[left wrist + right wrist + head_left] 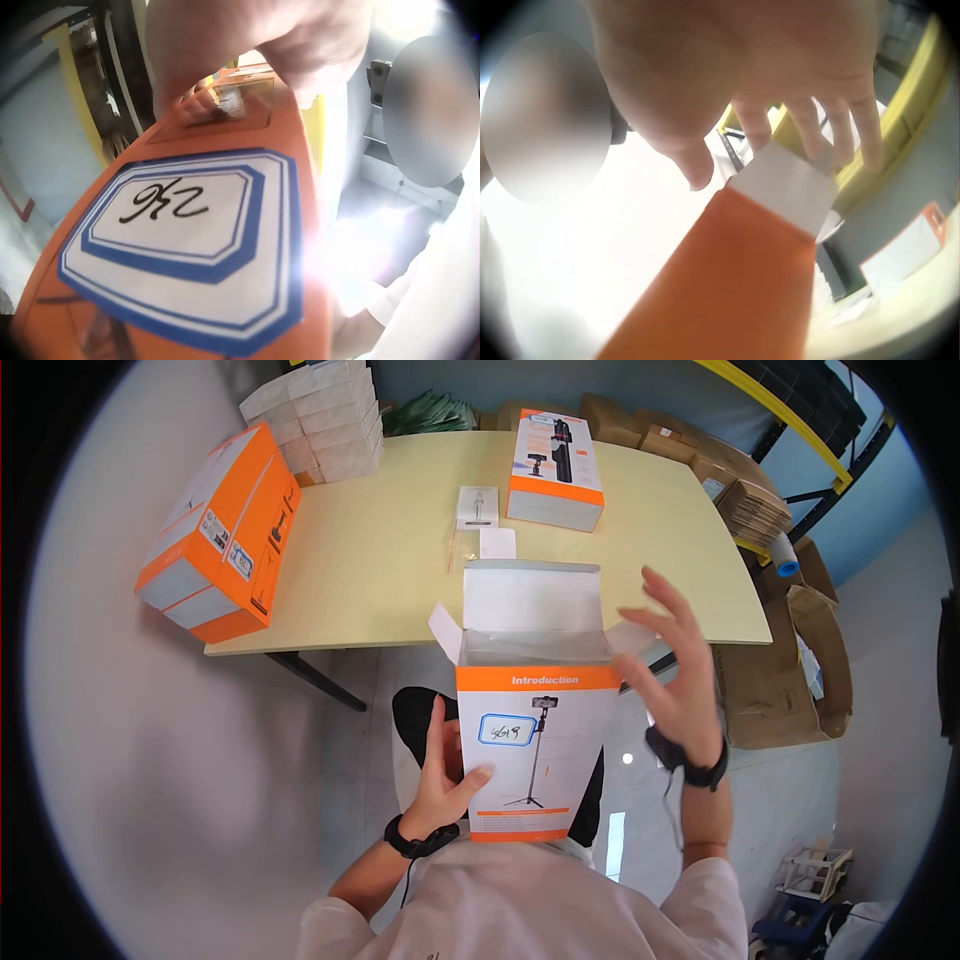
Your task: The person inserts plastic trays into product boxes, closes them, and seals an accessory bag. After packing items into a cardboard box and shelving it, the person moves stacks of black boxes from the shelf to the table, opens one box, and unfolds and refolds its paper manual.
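Note:
A white and orange box [545, 760] with "Introduction" printed near its top stands upright over the person's lap, its lid flap [532, 598] raised and side flaps spread. The left hand [446, 780] grips its left side, thumb on the front. In the left wrist view that hand [255, 45] is over the box's orange side with a blue-framed label [180, 232]. The right hand [678, 678] is at the right side flap, fingers spread. In the right wrist view the hand [757, 82] hovers around the white flap [789, 187], fingers extended; contact is unclear.
On the table [380, 595] lie another orange-white box [555, 470], a small printed card [478, 506] and a white paper [497, 543]. Larger orange boxes [225, 540] stand at the left, beside stacked white packages [325, 420]. An open carton [775, 690] is right of the table.

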The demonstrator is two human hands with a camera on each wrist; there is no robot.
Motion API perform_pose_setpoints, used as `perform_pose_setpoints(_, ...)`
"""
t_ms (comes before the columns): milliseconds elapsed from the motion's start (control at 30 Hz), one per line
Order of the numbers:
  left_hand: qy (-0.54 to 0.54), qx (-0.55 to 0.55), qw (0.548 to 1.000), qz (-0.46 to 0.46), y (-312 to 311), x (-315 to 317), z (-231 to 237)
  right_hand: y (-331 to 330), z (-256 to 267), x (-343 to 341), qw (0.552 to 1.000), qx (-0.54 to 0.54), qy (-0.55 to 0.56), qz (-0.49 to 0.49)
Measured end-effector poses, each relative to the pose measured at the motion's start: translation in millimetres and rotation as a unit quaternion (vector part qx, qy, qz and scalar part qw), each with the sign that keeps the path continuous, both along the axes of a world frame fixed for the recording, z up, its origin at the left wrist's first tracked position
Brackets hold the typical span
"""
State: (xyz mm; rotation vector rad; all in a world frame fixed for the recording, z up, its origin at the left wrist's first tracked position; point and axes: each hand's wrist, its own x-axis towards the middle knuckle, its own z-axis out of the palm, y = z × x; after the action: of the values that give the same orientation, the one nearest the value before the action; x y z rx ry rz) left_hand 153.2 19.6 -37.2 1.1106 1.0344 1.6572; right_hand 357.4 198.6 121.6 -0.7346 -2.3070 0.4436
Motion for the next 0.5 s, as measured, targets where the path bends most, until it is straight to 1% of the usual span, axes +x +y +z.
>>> perform_pose_setpoints(33, -0.006, -0.004, 1.0, 0.003, -1.3, 1.3, -0.4, -11.1, -12.5, -3.7, 0.993, -0.096, 0.073, -0.016)
perform_pose_setpoints(67, -0.007, -0.009, 1.0, 0.005, -3.4, 1.9, -1.8, -19.7, -26.7, -5.9, 0.97, -0.193, 0.145, -0.033)
perform_pose_setpoints(100, 0.001, -0.006, 1.0, -0.007, -5.0, 2.0, -3.3, -22.7, -42.0, -6.6, 0.971, -0.191, 0.14, -0.01)
perform_pose_setpoints(133, 0.009, -0.005, 1.0, -0.02, -6.4, 2.0, -4.4, -25.5, -48.4, -6.5, 0.971, -0.196, 0.14, -0.008)
perform_pose_setpoints(167, 0.009, -0.011, 1.0, -0.018, -8.2, 0.4, -3.7, -29.0, -53.1, -6.6, 0.957, -0.241, 0.159, 0.008)
perform_pose_setpoints(200, 0.038, -0.019, 0.998, -0.053, -8.4, -3.2, -1.3, -31.5, -56.3, -6.9, 0.941, -0.285, 0.179, 0.023)
perform_pose_setpoints(233, 0.066, -0.027, 0.994, -0.087, -7.9, -7.3, 0.9, -32.7, -58.7, -8.1, 0.949, -0.256, 0.181, 0.036)
perform_pose_setpoints(267, 0.064, -0.033, 0.994, -0.086, -8.0, -10.6, 2.8, -33.7, -59.6, -6.6, 0.947, -0.262, 0.18, 0.036)
perform_pose_setpoints(333, 0.093, -0.015, 0.994, -0.063, -5.0, -18.0, 5.7, -33.2, -58.2, -1.3, 0.964, -0.214, 0.143, 0.067)
perform_pose_setpoints(367, 0.094, -0.003, 0.995, -0.036, -2.6, -22.3, 3.8, -32.6, -60.1, 0.5, 0.963, -0.218, 0.14, 0.068)
perform_pose_setpoints(400, 0.092, -0.007, 0.995, -0.035, 2.1, -24.1, 6.3, -32.6, -63.1, 2.5, 0.96, -0.235, 0.125, 0.085)
perform_pose_setpoints(467, 0.082, 0.096, 0.99, 0.064, 13.5, -25.1, 16.2, -29.0, -71.3, 7.5, 0.956, -0.253, 0.107, 0.102)
perform_pose_setpoints(500, 0.078, 0.125, 0.985, 0.094, 19.7, -24.5, 20.7, -23.6, -77.1, 9.1, 0.968, -0.193, 0.097, 0.131)
